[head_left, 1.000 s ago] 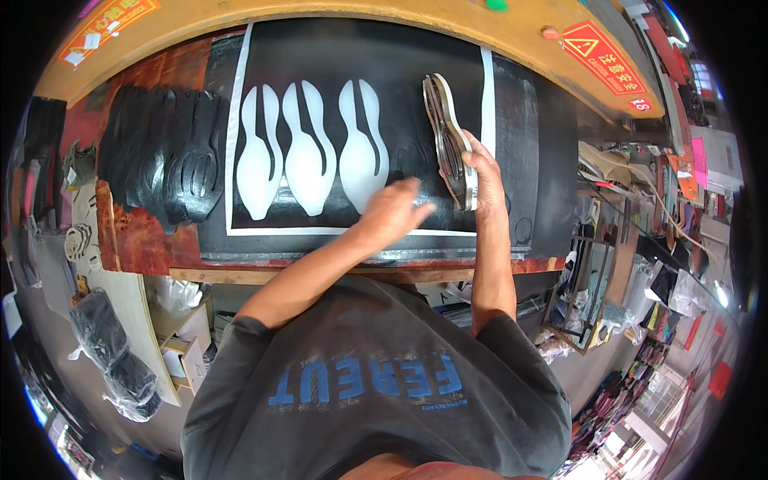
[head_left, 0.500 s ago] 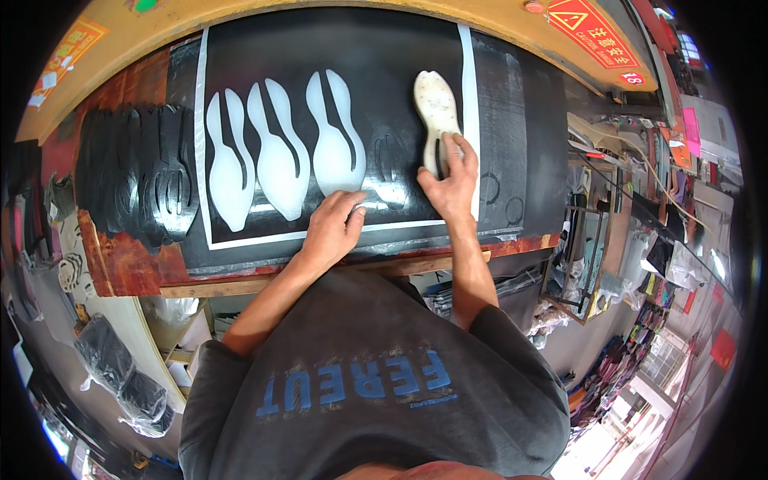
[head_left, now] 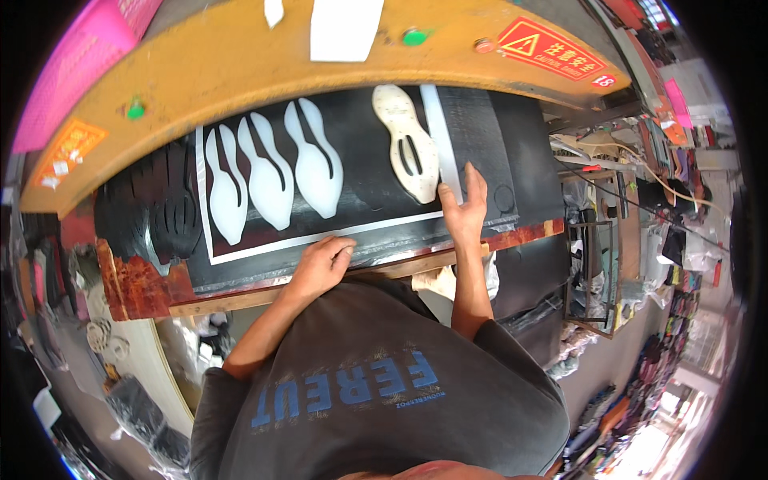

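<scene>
A cream, sole-shaped cutting die [head_left: 390,106] with a forked slot lies at the right end of a black sheet [head_left: 364,152] with a white border. My right hand [head_left: 466,210] is beside its lower right edge, thumb and fingers apart; the thumb tip is at the die's edge, and I cannot tell whether it touches. To the left, three white forked sole shapes stand in a row: a left one [head_left: 228,212], a middle one [head_left: 269,196] and a right one [head_left: 318,182]. My left hand [head_left: 322,266] rests curled at the table's front edge, with nothing visible in it.
A yellow machine beam [head_left: 264,100] with buttons and a red warning label [head_left: 552,52] spans the table's far side. Black cut pieces [head_left: 164,208] lie in a pile at the left. A wooden strip [head_left: 240,299] edges the table. A metal rack [head_left: 592,264] stands at right.
My right hand has let go of the die and moved to its lower right. The left hand has drawn back to the front edge. The yellow beam now covers more of the table's far side.
</scene>
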`<act>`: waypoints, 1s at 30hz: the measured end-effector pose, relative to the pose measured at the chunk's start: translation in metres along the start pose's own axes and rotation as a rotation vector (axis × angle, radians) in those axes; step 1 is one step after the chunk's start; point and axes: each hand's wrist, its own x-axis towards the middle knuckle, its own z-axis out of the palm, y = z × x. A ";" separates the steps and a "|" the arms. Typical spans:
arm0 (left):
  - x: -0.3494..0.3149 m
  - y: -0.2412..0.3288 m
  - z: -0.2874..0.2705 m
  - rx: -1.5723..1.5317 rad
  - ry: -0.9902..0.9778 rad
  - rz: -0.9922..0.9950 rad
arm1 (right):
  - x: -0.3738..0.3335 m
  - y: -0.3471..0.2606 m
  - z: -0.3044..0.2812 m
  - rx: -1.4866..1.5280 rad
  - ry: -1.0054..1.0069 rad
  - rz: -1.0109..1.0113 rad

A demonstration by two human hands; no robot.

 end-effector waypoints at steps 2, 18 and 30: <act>0.003 0.008 0.018 0.061 0.025 0.004 | 0.000 0.023 -0.024 0.139 0.026 0.223; 0.019 0.010 0.095 0.354 0.519 0.166 | -0.006 -0.067 -0.046 0.257 -0.067 -0.475; 0.038 0.012 0.094 0.382 0.552 0.180 | -0.047 0.050 -0.007 0.080 -0.133 -0.454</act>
